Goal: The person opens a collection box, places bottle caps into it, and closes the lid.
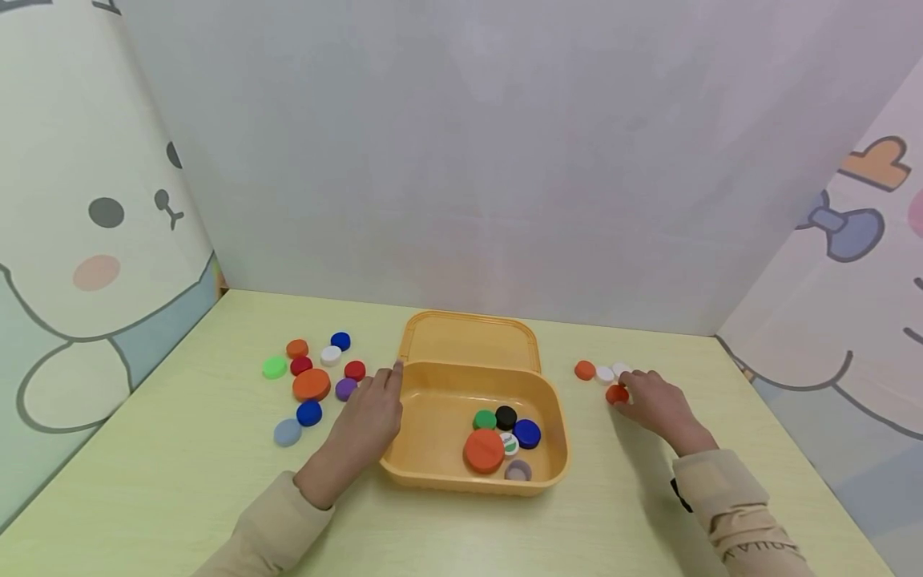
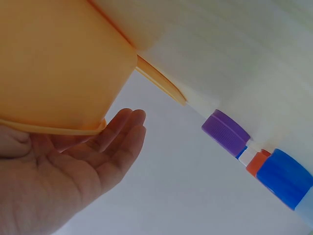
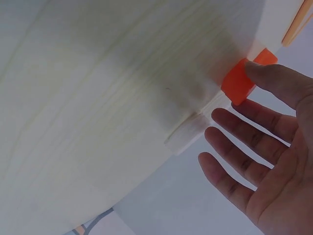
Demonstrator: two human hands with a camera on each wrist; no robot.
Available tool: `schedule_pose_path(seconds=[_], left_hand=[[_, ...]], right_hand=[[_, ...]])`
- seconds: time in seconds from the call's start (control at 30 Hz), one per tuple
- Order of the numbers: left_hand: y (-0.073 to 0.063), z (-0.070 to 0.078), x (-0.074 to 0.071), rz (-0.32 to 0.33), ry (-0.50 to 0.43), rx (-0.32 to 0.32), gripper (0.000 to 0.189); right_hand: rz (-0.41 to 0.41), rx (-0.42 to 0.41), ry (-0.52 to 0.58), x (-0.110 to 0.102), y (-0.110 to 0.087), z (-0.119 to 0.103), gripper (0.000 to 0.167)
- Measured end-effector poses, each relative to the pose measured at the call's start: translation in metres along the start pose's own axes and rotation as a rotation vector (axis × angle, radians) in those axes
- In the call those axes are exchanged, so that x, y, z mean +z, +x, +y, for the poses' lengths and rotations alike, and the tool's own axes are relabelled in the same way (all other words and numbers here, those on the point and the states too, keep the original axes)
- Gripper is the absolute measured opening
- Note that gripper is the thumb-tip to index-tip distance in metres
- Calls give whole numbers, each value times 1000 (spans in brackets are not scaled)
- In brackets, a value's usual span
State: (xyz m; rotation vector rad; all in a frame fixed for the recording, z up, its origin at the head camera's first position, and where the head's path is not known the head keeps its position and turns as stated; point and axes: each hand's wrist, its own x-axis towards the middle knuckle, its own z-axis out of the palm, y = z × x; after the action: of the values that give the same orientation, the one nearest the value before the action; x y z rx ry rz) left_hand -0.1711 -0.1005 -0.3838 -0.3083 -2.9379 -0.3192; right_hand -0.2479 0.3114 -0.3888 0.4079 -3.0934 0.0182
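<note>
My left hand [image 1: 369,413] holds the left rim of a yellow-orange plastic box [image 1: 425,483]. In the left wrist view, the fingers [image 2: 128,142] curve at the rim, beside the outer wall. Inside the box, toward its right side, lie several bottle caps, among them a large orange cap [image 1: 484,450], a blue cap [image 1: 527,433] and a black cap [image 1: 506,417]. To the right of the box, my right hand [image 1: 658,407] pinches an orange-red bottle cap [image 3: 238,82] between thumb and index finger; its other fingers are spread. White caps [image 1: 604,375] lie just beyond that hand.
Left of the box is a loose group of caps, including a large orange cap [image 1: 312,385], a purple cap [image 1: 346,389] and a light green cap [image 1: 274,367]. The box's lid [image 1: 469,340] lies behind it. Another orange cap [image 1: 585,370] sits beside the white ones. Grey cloth [image 1: 461,160] backs the table.
</note>
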Motion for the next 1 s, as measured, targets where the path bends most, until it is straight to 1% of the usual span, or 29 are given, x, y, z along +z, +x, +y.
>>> schedule_pose_path(seconds=[0.07, 0.3, 0.57, 0.77, 1.0], left_hand=[[0, 0, 0, -2, 0, -2, 55], [0, 0, 0, -8, 1, -5, 55], [0, 0, 1, -2, 7, -1, 55], [1, 0, 2, 3, 12, 3, 55], [1, -1, 2, -1, 12, 2, 55]], right_hand=[[15, -6, -7, -1, 0, -1, 25], [115, -53, -45, -5, -3, -6, 23], [150, -77, -68, -15, -4, -18, 27], [216, -117, -92, -27, -7, -35, 28], [236, -150, -107, -42, -11, -61, 31]])
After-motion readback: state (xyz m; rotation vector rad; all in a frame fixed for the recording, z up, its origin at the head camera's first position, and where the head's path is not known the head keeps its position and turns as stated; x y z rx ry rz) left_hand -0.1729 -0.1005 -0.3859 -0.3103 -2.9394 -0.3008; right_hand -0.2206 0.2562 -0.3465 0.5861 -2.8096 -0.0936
